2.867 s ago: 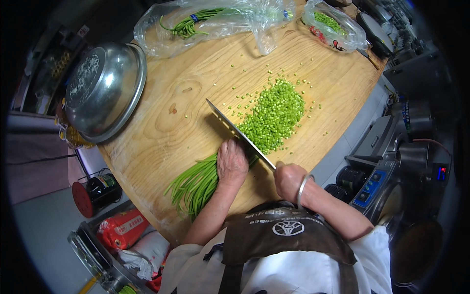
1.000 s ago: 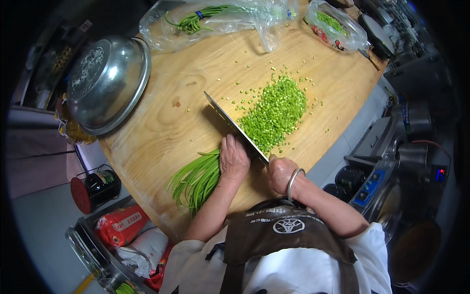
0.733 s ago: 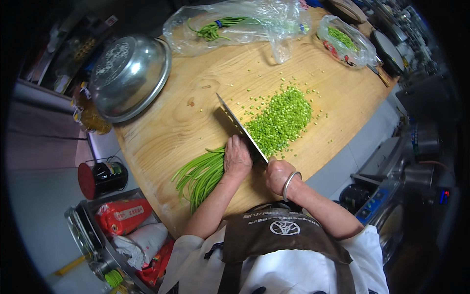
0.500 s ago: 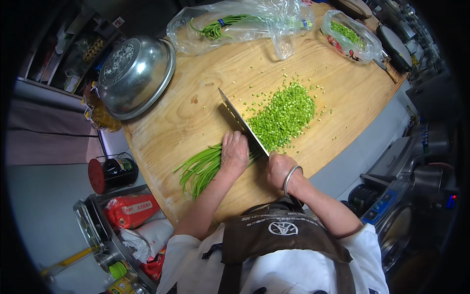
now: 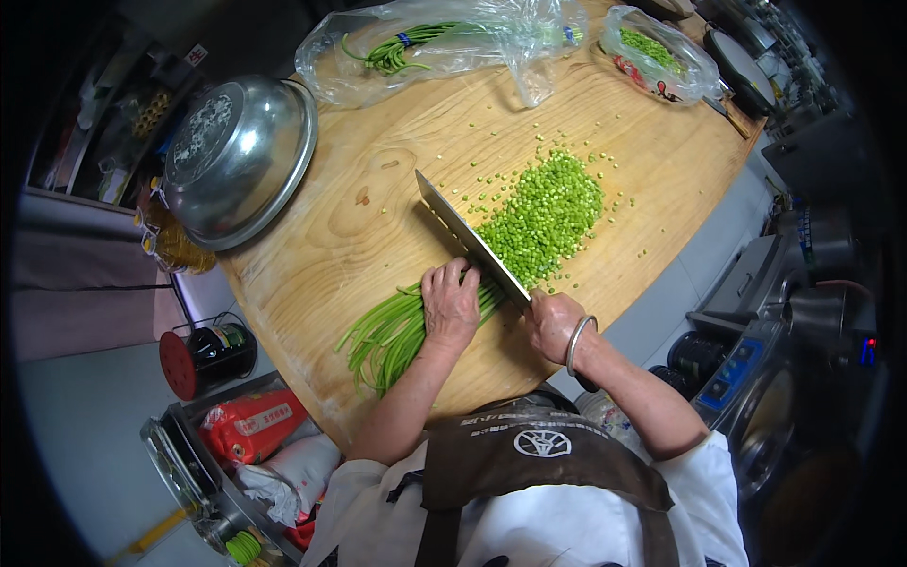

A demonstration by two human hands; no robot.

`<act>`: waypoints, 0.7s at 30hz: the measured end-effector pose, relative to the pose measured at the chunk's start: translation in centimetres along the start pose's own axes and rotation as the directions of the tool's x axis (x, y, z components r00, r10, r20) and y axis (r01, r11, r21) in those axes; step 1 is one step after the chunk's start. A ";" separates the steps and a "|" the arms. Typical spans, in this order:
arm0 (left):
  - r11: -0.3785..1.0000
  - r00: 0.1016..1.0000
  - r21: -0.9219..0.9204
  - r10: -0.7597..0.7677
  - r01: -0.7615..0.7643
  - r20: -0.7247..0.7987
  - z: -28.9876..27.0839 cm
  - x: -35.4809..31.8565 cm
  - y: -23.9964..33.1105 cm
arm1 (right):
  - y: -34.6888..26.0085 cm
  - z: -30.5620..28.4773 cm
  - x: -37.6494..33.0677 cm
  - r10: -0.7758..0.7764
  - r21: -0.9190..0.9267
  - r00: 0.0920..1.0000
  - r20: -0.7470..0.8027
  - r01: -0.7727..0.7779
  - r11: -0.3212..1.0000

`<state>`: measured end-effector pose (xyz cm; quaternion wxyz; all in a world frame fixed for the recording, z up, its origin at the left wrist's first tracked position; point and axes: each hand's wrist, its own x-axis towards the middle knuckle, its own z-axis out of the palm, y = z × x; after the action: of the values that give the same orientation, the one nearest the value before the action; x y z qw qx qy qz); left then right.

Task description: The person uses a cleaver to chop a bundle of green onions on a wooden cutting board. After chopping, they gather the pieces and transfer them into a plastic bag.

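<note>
My left hand [image 5: 451, 307] presses down on a bundle of long green garlic scapes [image 5: 383, 340], its fingers curled over their cut end. The loose stems fan out to the left of my wrist. My right hand [image 5: 556, 326] grips the handle of a wide-bladed cleaver [image 5: 472, 239]. Its blade slants away to the far left, close beside my left fingertips. Just right of the blade lies a heap of finely chopped green pieces [image 5: 548, 213], with stray bits scattered round it. The blade partly hides the ends of the stems.
All this rests on a wooden worktop [image 5: 321, 255]. An upturned metal basin [image 5: 241, 161] sits at its left edge. Along the far side lie a clear plastic bag [image 5: 331, 80] with bundled scapes and another bag [image 5: 694, 71] holding chopped pieces. A knife [image 5: 726, 117] lies near the far right edge.
The whole view has shifted a little, with the worktop's far side sliding left. My right hand and the cleaver's handle have come slightly nearer and to the right. The left hand keeps its hold.
</note>
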<state>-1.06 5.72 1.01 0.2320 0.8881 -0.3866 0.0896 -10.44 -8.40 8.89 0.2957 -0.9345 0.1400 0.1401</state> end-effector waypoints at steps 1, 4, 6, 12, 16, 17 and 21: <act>1.000 1.000 -0.017 -0.014 0.014 0.018 0.0 0.0 -0.1 | -0.1 0.0 0.0 0.012 -0.008 1.000 0.001 -0.012 1.000; 0.997 0.997 -0.047 -0.060 0.058 -0.051 0.1 0.0 0.0 | -0.4 0.1 0.1 0.016 -0.017 1.000 -0.004 -0.016 1.000; 0.997 0.996 -0.064 -0.057 0.052 -0.073 0.0 0.0 0.0 | -0.4 0.1 0.2 0.019 -0.019 1.000 -0.007 -0.019 1.000; 0.997 1.000 -0.072 -0.017 0.015 -0.021 0.1 -0.1 -0.2 | -1.1 -0.7 -0.7 0.014 -0.019 0.999 -0.038 -0.015 1.000; 0.999 1.000 -0.046 -0.020 0.020 0.003 0.2 -0.3 -0.4 | -2.4 -2.1 -2.8 -0.009 -0.038 0.998 -0.065 0.007 0.999; 0.998 1.000 -0.054 -0.010 0.010 -0.013 0.3 -0.3 -0.4 | -2.7 -2.3 -3.3 0.012 -0.055 0.999 -0.042 -0.014 0.998; 0.997 0.999 -0.074 0.005 -0.008 -0.051 0.2 -0.1 -0.2 | -2.6 -2.1 -4.1 0.054 -0.080 0.999 0.005 -0.054 0.995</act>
<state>-1.00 5.78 0.72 0.2741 0.8751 -0.3865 0.0987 -12.97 -6.85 13.31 0.2547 -0.9410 0.1584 0.1570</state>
